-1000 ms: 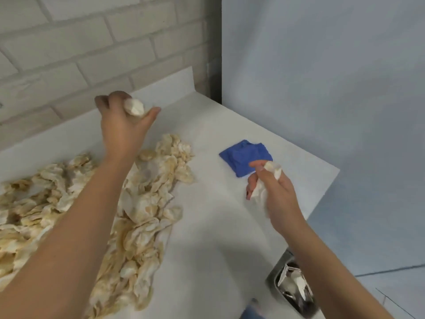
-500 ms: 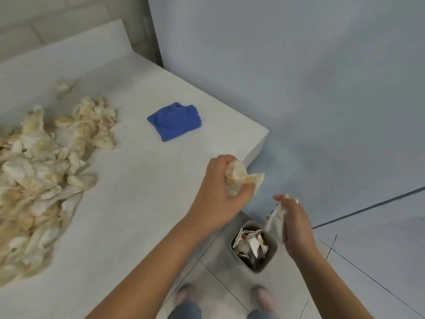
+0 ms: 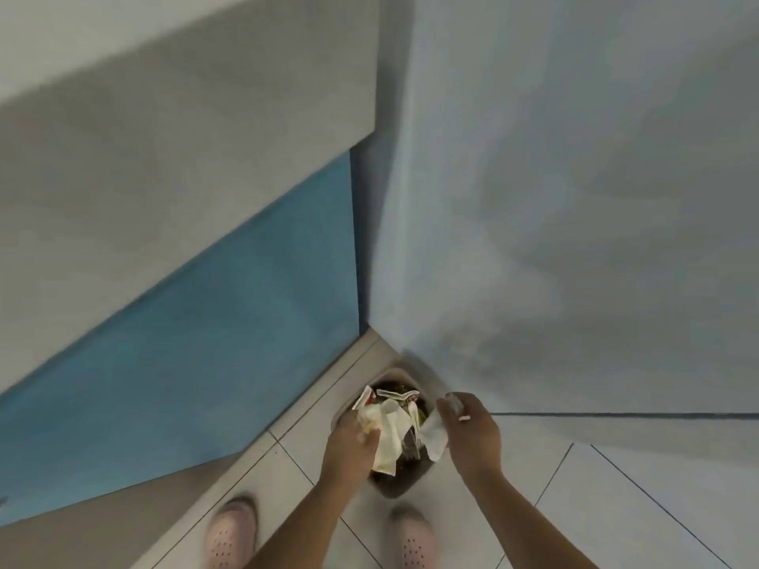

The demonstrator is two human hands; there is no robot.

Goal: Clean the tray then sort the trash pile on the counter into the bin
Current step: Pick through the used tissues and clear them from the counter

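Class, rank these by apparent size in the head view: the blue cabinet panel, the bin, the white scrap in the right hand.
1. blue cabinet panel, by far the largest.
2. bin, partly covered.
3. white scrap, pinched by the right hand; it sits nearer the camera, yet looks smaller.

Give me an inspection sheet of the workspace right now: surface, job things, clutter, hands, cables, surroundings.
Surface: counter, only a blurred corner in view; tiled floor below.
Job's things: bin on the floor in the corner, holding paper scraps; yellowish paper and white paper held above it; tray not in view.
Clutter: nothing seen.
Hands: left hand grips the yellowish paper; right hand pinches the white paper.
Cables: nothing seen.
Surroundings: blue cabinet front, grey wall, shoes.
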